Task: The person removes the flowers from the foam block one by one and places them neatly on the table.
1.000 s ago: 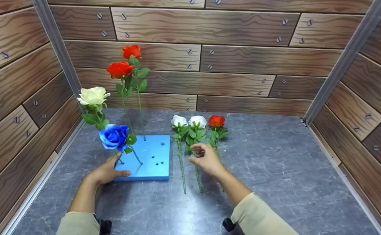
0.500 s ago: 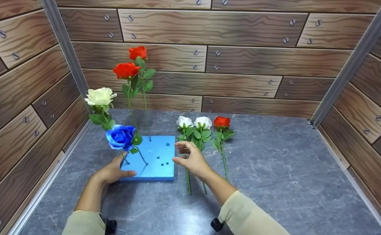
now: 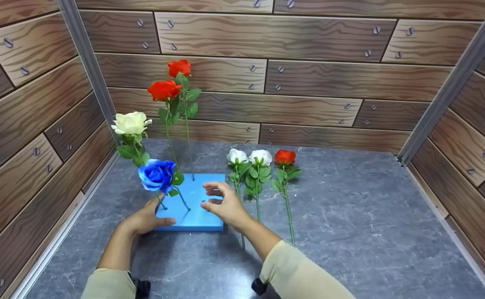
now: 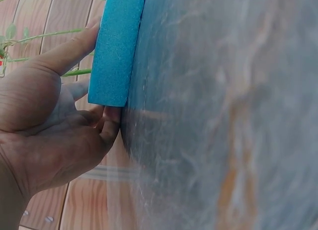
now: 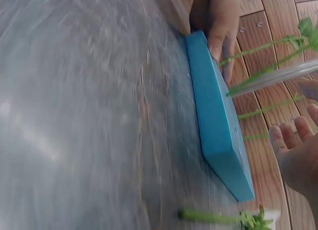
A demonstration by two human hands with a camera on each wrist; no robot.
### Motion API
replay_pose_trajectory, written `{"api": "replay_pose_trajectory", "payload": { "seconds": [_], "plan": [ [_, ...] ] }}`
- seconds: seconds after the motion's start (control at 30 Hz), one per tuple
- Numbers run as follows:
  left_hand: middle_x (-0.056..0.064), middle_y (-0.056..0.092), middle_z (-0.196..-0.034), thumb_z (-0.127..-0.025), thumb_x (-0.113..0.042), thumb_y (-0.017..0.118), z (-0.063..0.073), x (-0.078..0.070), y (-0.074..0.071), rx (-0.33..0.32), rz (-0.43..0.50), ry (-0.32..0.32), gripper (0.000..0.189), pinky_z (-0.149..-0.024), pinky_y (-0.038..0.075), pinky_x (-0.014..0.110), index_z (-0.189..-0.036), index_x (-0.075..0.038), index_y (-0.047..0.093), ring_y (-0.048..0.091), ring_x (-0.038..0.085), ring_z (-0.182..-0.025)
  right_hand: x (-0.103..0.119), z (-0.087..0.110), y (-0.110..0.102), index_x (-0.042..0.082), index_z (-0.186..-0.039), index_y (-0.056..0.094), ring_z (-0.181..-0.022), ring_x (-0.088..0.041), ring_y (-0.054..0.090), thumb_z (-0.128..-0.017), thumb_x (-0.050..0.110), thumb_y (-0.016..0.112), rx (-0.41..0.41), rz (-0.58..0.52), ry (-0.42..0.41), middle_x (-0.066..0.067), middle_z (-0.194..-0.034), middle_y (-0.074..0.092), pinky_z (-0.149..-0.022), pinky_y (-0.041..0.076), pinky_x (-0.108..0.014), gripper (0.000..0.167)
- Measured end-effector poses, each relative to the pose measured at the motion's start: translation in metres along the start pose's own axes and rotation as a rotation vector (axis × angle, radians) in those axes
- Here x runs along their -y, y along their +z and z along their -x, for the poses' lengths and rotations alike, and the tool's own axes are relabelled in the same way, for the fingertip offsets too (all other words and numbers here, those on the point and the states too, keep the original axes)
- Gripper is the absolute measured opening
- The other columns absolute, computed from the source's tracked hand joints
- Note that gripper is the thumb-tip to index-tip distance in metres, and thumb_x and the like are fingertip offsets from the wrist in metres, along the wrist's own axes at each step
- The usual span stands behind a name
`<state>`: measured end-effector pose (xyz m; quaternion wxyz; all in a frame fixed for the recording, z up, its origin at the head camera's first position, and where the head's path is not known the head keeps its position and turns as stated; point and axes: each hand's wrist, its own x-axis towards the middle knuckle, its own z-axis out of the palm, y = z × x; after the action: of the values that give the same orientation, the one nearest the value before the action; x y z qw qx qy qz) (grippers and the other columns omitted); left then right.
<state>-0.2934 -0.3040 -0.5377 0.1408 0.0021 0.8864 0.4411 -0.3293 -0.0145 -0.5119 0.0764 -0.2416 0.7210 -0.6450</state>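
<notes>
A blue foam block (image 3: 190, 227) lies on the table with four artificial roses standing in it: a blue rose (image 3: 157, 175), a cream rose (image 3: 130, 123) and two red ones, the nearer red rose (image 3: 164, 90) lower in view. My left hand (image 3: 142, 218) holds the block's left side, thumb over its top face. In the left wrist view, the fingers curl at the edge of the block (image 4: 117, 46). My right hand (image 3: 227, 207) hovers over the block's right part, fingers loosely bent with nothing between them. It hides some of the holes there.
Right of the block lie a white rose (image 3: 238, 156), a second white rose (image 3: 260, 157) and a red rose (image 3: 284, 157), stems toward me. The grey marbled table (image 3: 350, 216) is bounded by wood-patterned walls (image 3: 308, 79) at the back and both sides.
My right hand has moved left, from over the lying roses to above the foam block. The left hand keeps its place on the block. The head view has shifted slightly.
</notes>
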Motion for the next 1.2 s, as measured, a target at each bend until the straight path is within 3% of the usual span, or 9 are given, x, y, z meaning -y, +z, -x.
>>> {"api": "replay_pose_trajectory", "payload": {
  "seconds": [0.33,0.63,1.0,1.2],
  "plan": [
    [0.036,0.001,-0.178,-0.094,-0.038,0.087,-0.001,-0.001,0.000,-0.006,0.002,-0.015,0.121,-0.131,0.010,0.077,-0.175,-0.005,0.002,0.001,0.060,-0.165,-0.011,-0.010,0.026,0.002,-0.147,0.061,-0.142,-0.037,0.060,-0.100,0.006,0.078,0.073,-0.077,-0.015,-0.030,-0.151,0.054,-0.122,0.050,-0.052,0.050],
    [0.037,0.004,-0.177,-0.094,-0.033,0.087,-0.002,0.000,0.001,-0.018,0.013,-0.006,0.120,-0.132,0.012,0.076,-0.174,-0.002,0.005,0.005,0.060,-0.165,-0.024,-0.016,0.041,-0.005,-0.147,0.059,-0.143,-0.039,0.062,-0.100,-0.001,0.075,0.094,-0.161,-0.006,-0.030,-0.154,0.056,-0.121,0.052,-0.044,0.050],
    [0.037,0.002,-0.177,-0.094,-0.034,0.087,0.000,0.003,0.001,-0.012,0.008,0.001,0.119,-0.131,0.012,0.076,-0.174,0.000,0.004,0.004,0.060,-0.164,-0.041,-0.016,0.050,0.001,-0.143,0.065,-0.143,-0.039,0.062,-0.102,0.005,0.074,0.081,-0.116,0.055,-0.022,-0.146,0.065,-0.109,0.060,-0.035,0.042],
    [0.035,0.000,-0.179,-0.095,-0.039,0.085,0.001,0.002,-0.001,0.003,-0.005,-0.002,0.121,-0.131,0.012,0.076,-0.174,-0.001,0.002,0.002,0.059,-0.165,-0.040,-0.017,0.053,0.008,-0.145,0.068,-0.140,-0.035,0.066,-0.105,0.009,0.071,0.095,0.001,0.067,-0.017,-0.146,0.070,-0.112,0.059,-0.039,0.040]
  ]
}}
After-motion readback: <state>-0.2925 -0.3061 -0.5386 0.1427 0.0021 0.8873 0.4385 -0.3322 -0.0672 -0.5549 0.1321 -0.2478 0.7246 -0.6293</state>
